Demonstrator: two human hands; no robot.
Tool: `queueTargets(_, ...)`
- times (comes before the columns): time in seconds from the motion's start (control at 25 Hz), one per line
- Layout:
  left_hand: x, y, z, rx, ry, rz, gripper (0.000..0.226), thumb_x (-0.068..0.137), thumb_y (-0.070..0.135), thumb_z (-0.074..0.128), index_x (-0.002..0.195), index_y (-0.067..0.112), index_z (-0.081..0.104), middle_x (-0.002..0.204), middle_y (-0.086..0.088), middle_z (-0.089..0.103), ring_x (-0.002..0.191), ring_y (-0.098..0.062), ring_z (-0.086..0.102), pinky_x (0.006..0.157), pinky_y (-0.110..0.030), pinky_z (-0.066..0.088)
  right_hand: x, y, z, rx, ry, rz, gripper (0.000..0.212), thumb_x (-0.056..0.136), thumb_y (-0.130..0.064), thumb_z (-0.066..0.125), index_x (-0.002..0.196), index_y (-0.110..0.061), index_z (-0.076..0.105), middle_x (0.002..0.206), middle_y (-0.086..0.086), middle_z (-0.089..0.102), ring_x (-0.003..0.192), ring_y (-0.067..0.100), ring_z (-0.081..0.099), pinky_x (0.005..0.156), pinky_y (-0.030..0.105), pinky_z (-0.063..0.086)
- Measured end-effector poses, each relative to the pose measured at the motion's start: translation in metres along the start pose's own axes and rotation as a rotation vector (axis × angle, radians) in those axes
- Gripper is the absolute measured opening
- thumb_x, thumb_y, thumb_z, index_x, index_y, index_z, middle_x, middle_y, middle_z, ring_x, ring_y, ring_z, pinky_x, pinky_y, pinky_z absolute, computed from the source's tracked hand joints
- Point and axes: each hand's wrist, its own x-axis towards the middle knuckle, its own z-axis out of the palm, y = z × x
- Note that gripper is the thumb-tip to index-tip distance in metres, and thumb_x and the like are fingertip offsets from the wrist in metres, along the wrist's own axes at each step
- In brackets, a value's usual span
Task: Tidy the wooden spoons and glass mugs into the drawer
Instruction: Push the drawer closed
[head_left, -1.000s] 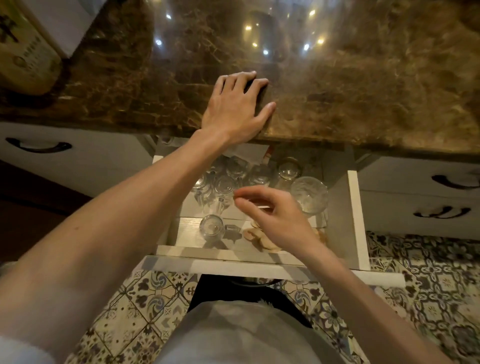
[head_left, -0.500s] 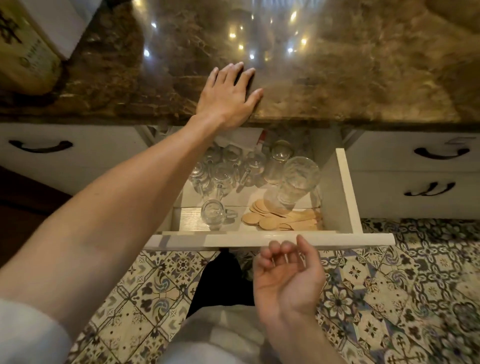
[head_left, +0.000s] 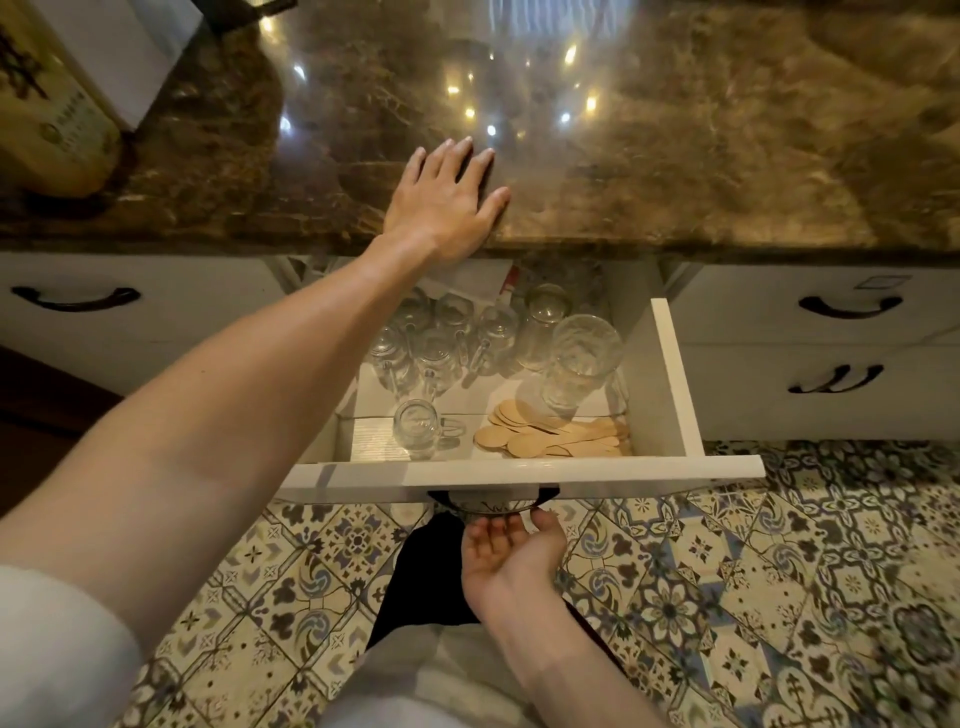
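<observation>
The white drawer (head_left: 623, 470) stands pulled out under the marble countertop (head_left: 701, 156). A pile of wooden spoons (head_left: 550, 439) lies at its front right. One small glass mug (head_left: 415, 428) stands at the front left, several more glass mugs (head_left: 441, 343) crowd the back, and a tall patterned glass (head_left: 582, 358) stands behind the spoons. My left hand (head_left: 441, 208) rests flat on the counter edge above the drawer. My right hand (head_left: 511, 556) is palm up below the drawer front, its fingers hooked on the dark drawer handle (head_left: 548, 497).
Closed white drawers with dark handles flank the open one, on the right (head_left: 841, 306) and left (head_left: 75, 299). A yellowish printed box (head_left: 52, 119) stands on the counter's far left. Patterned floor tiles (head_left: 779, 571) lie below, and my body is close to the drawer front.
My right hand has left the inside of the drawer, dropped below its front and turned palm up onto the handle. The left hand stays on the counter.
</observation>
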Motion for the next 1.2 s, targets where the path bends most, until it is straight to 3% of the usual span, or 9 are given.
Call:
queueTargets(0.08, 0.001, -0.001, 0.001, -0.003, 0.004, -0.001, 0.064, 0.096, 0.055, 0.017, 0.150, 0.021, 0.018, 0.158, -0.006, 0.015, 0.146, -0.021, 0.007, 0.119, -0.041, 0.001, 0.000, 0.000, 0.004, 0.015, -0.016, 0.012, 0.026, 0.090, -0.029, 0.044, 0.079, -0.007, 0.052, 0.072, 0.008, 0.049, 0.062, 0.020, 0.044, 0.056, 0.026, 0.038)
queueTargets(0.2, 0.001, -0.001, 0.003, 0.010, 0.015, -0.011, 0.064, 0.096, 0.055, 0.016, 0.150, 0.021, 0.018, 0.158, -0.006, 0.015, 0.146, -0.020, 0.007, 0.119, -0.041, 0.001, 0.001, -0.006, 0.017, 0.080, -0.040, 0.017, 0.030, 0.093, -0.027, 0.035, 0.089, -0.009, 0.059, 0.085, 0.011, 0.061, 0.077, 0.025, 0.058, 0.078, 0.034, 0.051)
queueTargets(0.24, 0.001, -0.001, 0.004, 0.011, 0.018, -0.011, 0.064, 0.096, 0.055, 0.016, 0.150, 0.021, 0.018, 0.158, -0.006, 0.015, 0.146, -0.020, 0.007, 0.119, -0.041, 0.001, 0.001, -0.008, 0.022, 0.096, -0.041, 0.020, 0.033, 0.093, -0.024, 0.031, 0.081, -0.011, 0.059, 0.077, 0.009, 0.061, 0.068, 0.023, 0.058, 0.075, 0.034, 0.052)
queueTargets(0.28, 0.001, 0.000, 0.004, 0.011, 0.022, -0.010, 0.064, 0.096, 0.055, 0.016, 0.150, 0.021, 0.018, 0.158, -0.006, 0.015, 0.146, -0.020, 0.007, 0.119, -0.041, 0.001, 0.001, -0.009, 0.026, 0.099, -0.036, 0.026, 0.036, 0.092, -0.022, 0.028, 0.070, -0.013, 0.054, 0.062, 0.005, 0.055, 0.053, 0.019, 0.051, 0.062, 0.030, 0.049)
queueTargets(0.32, 0.001, 0.000, 0.004, 0.008, 0.026, -0.010, 0.064, 0.096, 0.055, 0.016, 0.150, 0.021, 0.018, 0.158, -0.006, 0.016, 0.146, -0.020, 0.008, 0.119, -0.041, 0.001, 0.000, -0.010, 0.029, 0.095, -0.016, 0.034, 0.037, 0.090, -0.019, 0.025, 0.061, -0.015, 0.046, 0.051, 0.002, 0.045, 0.043, 0.016, 0.038, 0.051, 0.025, 0.040)
queueTargets(0.4, 0.001, -0.001, 0.005, 0.002, 0.029, -0.013, 0.063, 0.096, 0.055, 0.016, 0.149, 0.021, 0.019, 0.158, -0.006, 0.016, 0.146, -0.020, 0.008, 0.118, -0.041, 0.001, -0.001, -0.012, 0.031, 0.070, 0.044, 0.055, 0.034, 0.088, -0.017, 0.023, 0.057, -0.016, 0.037, 0.049, 0.000, 0.034, 0.042, 0.015, 0.025, 0.047, 0.024, 0.027)
queueTargets(0.8, 0.003, 0.001, 0.008, 0.017, 0.035, -0.012, 0.063, 0.096, 0.053, 0.015, 0.150, 0.020, 0.018, 0.158, -0.006, 0.015, 0.146, -0.022, 0.008, 0.118, -0.042, 0.001, 0.000, -0.019, 0.051, 0.050, 0.097, 0.081, 0.036, 0.094, -0.026, 0.030, 0.068, -0.013, 0.052, 0.061, 0.002, 0.050, 0.050, 0.016, 0.040, 0.074, 0.028, 0.045)
queueTargets(1.0, 0.003, -0.001, 0.007, 0.019, 0.038, -0.016, 0.062, 0.097, 0.053, 0.015, 0.150, 0.020, 0.017, 0.158, -0.006, 0.015, 0.146, -0.021, 0.007, 0.118, -0.042, 0.001, 0.002, -0.021, 0.070, 0.049, 0.099, 0.078, 0.032, 0.093, -0.025, 0.029, 0.078, -0.015, 0.054, 0.067, 0.002, 0.053, 0.054, 0.017, 0.043, 0.068, 0.026, 0.043)
queueTargets(1.2, 0.003, 0.002, 0.007, 0.019, 0.068, -0.020, 0.062, 0.097, 0.052, 0.017, 0.150, 0.020, 0.020, 0.158, -0.005, 0.017, 0.145, -0.021, 0.009, 0.119, -0.042, 0.003, 0.006, -0.026, 0.092, 0.063, 0.112, 0.095, 0.035, 0.095, -0.031, 0.028, 0.090, -0.013, 0.057, 0.079, 0.006, 0.059, 0.064, 0.021, 0.053, 0.082, 0.034, 0.050)
